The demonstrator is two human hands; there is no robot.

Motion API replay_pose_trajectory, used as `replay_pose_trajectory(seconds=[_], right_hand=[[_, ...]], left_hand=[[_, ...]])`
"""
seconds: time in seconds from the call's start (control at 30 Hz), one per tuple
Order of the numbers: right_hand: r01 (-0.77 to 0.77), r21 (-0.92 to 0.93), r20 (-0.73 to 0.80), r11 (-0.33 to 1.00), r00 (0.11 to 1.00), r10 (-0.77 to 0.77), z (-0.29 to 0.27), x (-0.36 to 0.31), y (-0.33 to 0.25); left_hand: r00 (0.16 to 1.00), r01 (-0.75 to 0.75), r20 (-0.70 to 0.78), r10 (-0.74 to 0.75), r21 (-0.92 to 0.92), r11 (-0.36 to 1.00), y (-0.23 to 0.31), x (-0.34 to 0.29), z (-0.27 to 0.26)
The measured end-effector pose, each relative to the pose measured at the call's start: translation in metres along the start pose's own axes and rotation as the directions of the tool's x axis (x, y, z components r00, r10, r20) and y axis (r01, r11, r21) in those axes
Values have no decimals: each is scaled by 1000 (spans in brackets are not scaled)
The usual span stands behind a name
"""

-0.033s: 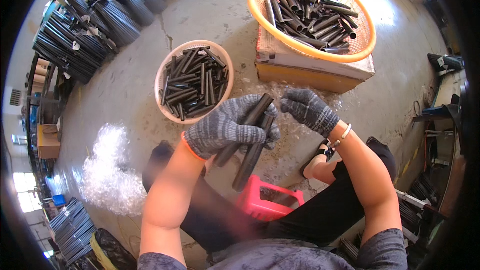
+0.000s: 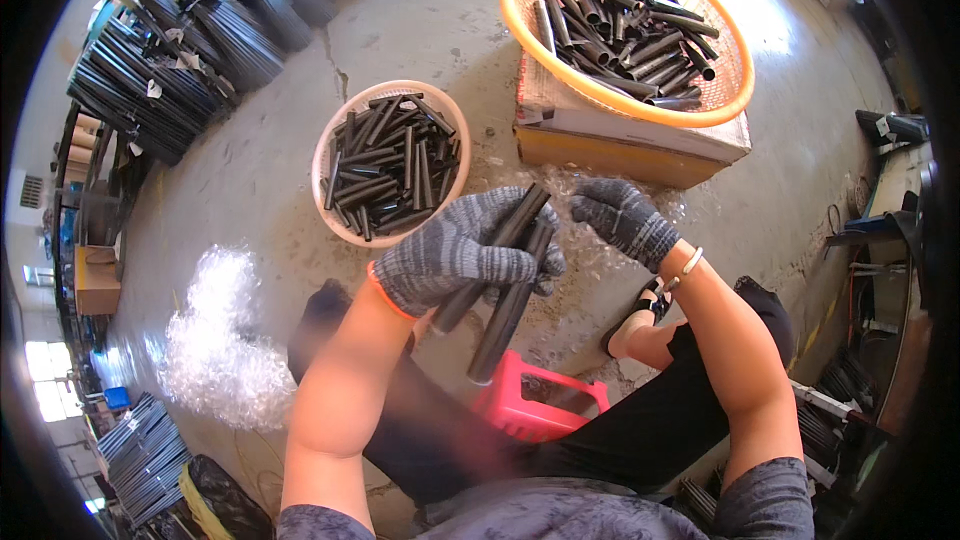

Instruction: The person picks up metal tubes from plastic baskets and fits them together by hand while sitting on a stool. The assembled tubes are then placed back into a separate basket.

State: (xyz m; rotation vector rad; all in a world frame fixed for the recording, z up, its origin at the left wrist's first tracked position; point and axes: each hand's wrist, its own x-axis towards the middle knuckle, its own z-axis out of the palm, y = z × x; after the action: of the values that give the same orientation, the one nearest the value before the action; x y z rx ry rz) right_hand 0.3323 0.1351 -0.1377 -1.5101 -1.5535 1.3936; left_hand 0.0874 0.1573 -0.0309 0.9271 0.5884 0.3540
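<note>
Two black tubes [image 2: 503,325] lie side by side in my left hand [image 2: 455,250], which wears a grey striped knit glove with an orange cuff. Its fingers and thumb wrap round both tubes, and their upper ends poke out past the glove. My right hand [image 2: 628,223], in a matching glove, hangs just right of those upper ends without touching them. Its fingers are bent and pressed together at the tips; whether something small sits between them is hidden. Ahead and to the left, a pale pink basket [image 2: 322,155] holds many short black tubes [image 2: 395,165].
An orange-rimmed basket [image 2: 748,90] of black tubes stands on a cardboard box [image 2: 620,152], ahead right. A pink plastic stool [image 2: 520,405] is between my legs. Clear plastic wrap [image 2: 220,350] lies at left. Bundles of long black rods [image 2: 150,85] stand far left.
My right hand has drawn very slightly to the right, away from the tube ends. My left hand keeps its grip on the two tubes.
</note>
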Motion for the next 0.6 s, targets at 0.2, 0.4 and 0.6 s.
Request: replay_pose_trajectory(seconds=[0.2,0.4,0.6], right_hand=[[-416,-860,-220,296,825,521,-33,-13,168],[-476,-22,-76,879,877,474,-31,-6,34],[357,377,-12,854,924,-381,28,7,-109]], left_hand=[[993,-114,-50,108,-134,984,11,-13,-6],[987,-90,-142,77,-89,992,32,-8,-13],[978,-200,-87,191,-99,975,22,-8,-12]])
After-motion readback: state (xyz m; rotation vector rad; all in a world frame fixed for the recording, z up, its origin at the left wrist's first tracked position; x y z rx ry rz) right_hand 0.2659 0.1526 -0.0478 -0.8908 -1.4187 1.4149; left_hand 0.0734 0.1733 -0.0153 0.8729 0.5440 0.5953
